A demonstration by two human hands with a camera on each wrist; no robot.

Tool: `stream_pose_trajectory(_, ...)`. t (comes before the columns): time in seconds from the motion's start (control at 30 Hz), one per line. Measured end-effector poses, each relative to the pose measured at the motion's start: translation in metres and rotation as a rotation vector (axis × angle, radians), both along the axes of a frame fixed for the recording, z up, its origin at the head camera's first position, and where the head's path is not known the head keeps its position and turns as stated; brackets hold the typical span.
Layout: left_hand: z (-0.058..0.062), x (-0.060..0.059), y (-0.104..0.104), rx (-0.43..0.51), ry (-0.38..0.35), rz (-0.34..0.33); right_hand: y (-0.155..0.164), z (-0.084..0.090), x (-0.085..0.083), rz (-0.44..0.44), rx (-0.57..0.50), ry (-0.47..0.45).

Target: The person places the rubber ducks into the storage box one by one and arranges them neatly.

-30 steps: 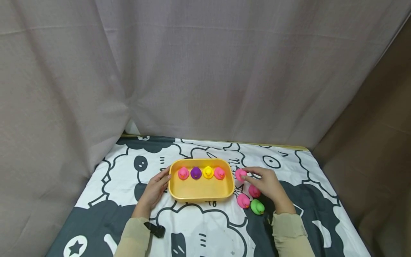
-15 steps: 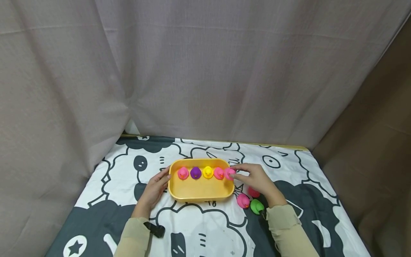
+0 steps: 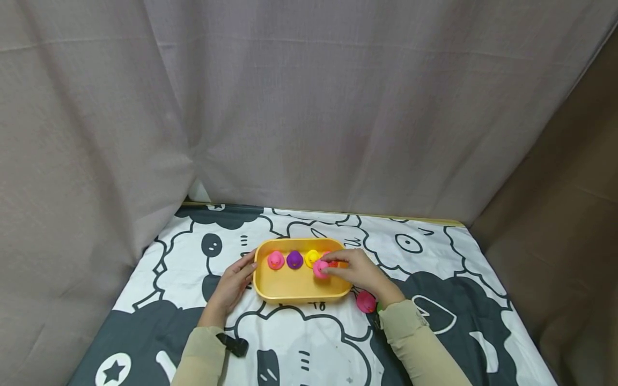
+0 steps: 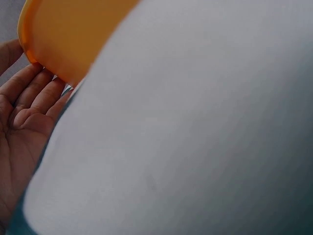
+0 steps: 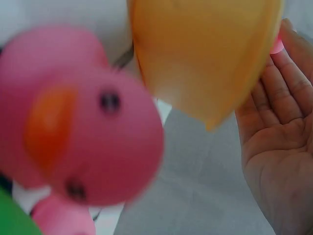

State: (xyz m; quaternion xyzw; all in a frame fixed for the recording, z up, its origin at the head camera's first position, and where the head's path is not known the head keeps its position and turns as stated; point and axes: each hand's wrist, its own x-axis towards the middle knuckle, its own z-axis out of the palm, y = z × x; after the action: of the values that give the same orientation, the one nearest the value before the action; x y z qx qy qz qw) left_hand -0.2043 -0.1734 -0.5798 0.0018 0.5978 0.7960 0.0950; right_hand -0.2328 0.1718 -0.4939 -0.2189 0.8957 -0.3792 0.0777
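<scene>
Head view: right hand (image 3: 354, 272) reaching over the yellow tray (image 3: 289, 292), fingertips pinching a pink duck (image 3: 320, 268) held just in front of the back row, low over the tray floor; cannot tell whether touching down. Behind it, along the far wall: another pink duck (image 3: 276, 260), a purple duck (image 3: 294, 260), a yellow duck (image 3: 311, 257), and a fourth pink one mostly hidden by the fingers. Left hand (image 3: 230, 287) lying flat, fingers straight against the tray's left end, gripping nothing; same seen from the left wrist, fingers (image 4: 34, 93) touching the orange-yellow rim (image 4: 54, 44).

Probably hollow rubber or soft vinyl: very light, squashy, a little slick, not fragile. Best taken at the round body from both sides, lightly; too hard a squeeze likely to deform it or pop it out. Easy to tip, so worth setting down flat on its base.

Compared with half a second ago: pinched duck shifted from the right end of the row to a spot in front of the yellow one, right arm now covering the ducks on the patterned cloth (image 3: 434, 252) except one pink duck (image 3: 366, 302); left hand unmoved
</scene>
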Motion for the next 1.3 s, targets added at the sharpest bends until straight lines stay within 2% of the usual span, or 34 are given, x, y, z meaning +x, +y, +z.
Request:
stream_pose_trajectory(0.17,0.001,-0.001,0.001,0.000,0.000,0.001,-0.011,-0.006,-0.001,0.053,0.011,0.022)
stream_pose_trajectory(0.47,0.003,0.000,0.000,0.008,0.000,0.008,-0.036,-0.012,-0.002,0.176,-0.015,-0.006)
stream_pose_trajectory(0.63,0.003,0.000,0.001,-0.001,-0.002,0.011,-0.050,-0.017,-0.003,0.230,-0.038,0.041)
stream_pose_trajectory(0.77,0.003,0.000,0.001,0.000,-0.003,0.010,-0.057,-0.022,-0.002,0.233,-0.043,0.048)
stream_pose_trajectory(1.17,0.003,0.002,0.002,0.000,-0.001,0.004,-0.072,-0.030,0.001,0.170,-0.023,-0.053)
stream_pose_trajectory(1.3,0.003,0.002,0.002,0.002,0.001,0.001,-0.076,-0.033,0.000,0.168,-0.019,-0.033)
